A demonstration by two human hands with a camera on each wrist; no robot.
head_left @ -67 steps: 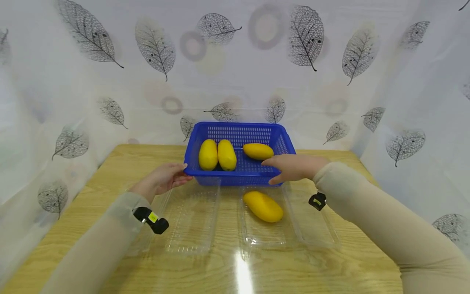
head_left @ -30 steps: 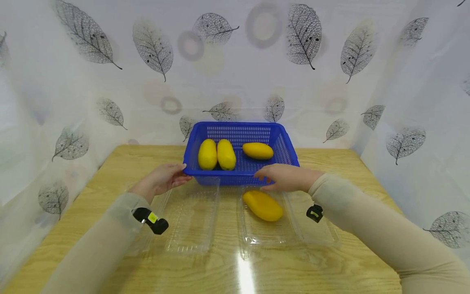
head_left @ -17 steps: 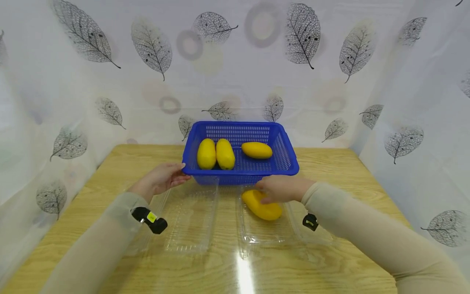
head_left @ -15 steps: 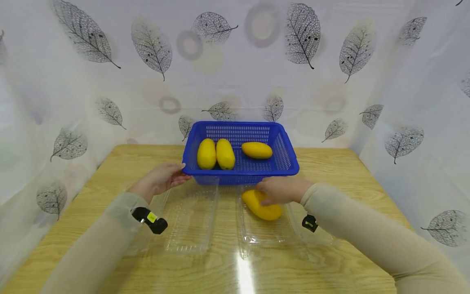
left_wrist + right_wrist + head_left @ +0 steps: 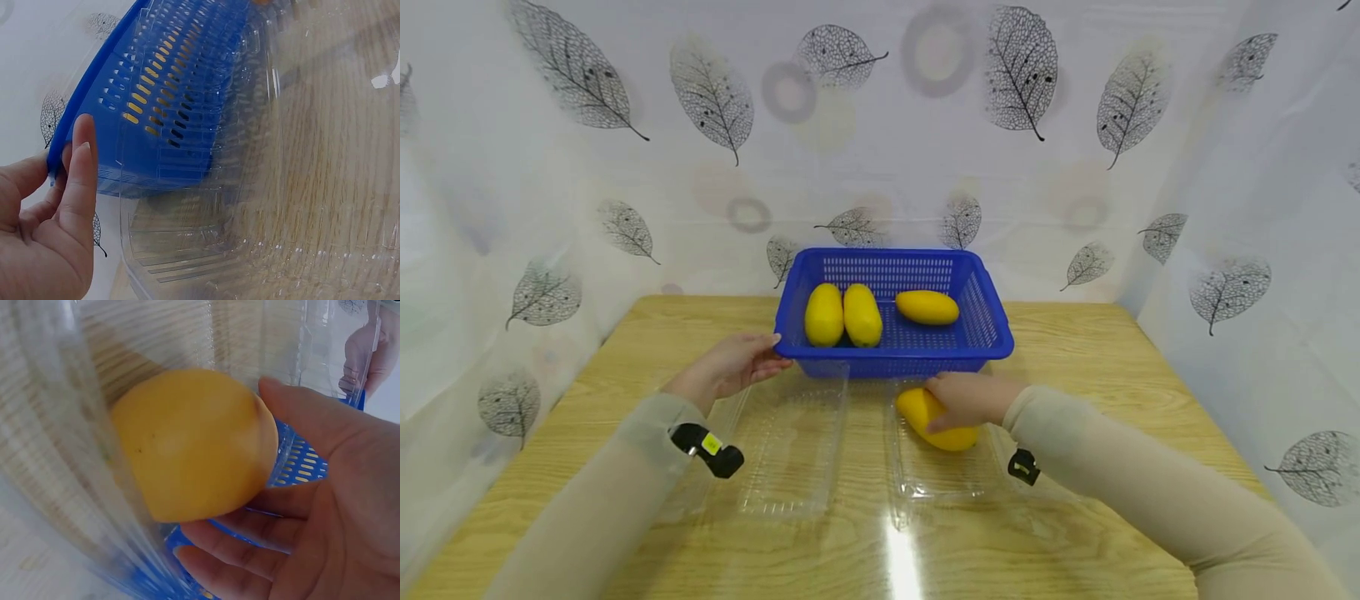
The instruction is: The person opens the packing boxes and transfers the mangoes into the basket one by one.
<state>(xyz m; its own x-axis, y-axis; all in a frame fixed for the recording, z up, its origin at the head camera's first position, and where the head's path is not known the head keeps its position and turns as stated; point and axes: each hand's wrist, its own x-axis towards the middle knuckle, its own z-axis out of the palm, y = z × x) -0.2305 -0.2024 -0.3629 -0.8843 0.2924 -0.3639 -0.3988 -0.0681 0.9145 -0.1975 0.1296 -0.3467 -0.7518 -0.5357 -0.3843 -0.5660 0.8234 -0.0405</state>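
My left hand (image 5: 741, 365) pinches the left front corner of the blue plastic basket (image 5: 887, 353); in the left wrist view the thumb and fingers (image 5: 84, 162) lie on either side of its rim. Two mangoes (image 5: 842, 317) lie side by side at the basket's left, and another mango (image 5: 927, 307) at its right. My right hand (image 5: 973, 398) grips a yellow mango (image 5: 951, 437) that lies in a clear plastic container (image 5: 940, 487). From the right wrist, thumb and fingers (image 5: 300, 412) reach around the mango (image 5: 194, 444), which hides some fingertips.
A second clear plastic container (image 5: 790, 450) lies on the wooden table (image 5: 647, 542) at the left, its lid folded out leftward. The right container's open lid (image 5: 1037, 492) lies partly under my right forearm. A leaf-patterned white curtain (image 5: 880, 167) rises behind and at the sides.
My right hand has come down from the basket's right front edge toward me and taken hold of the mango in the right container. My left hand stays at the basket rim.
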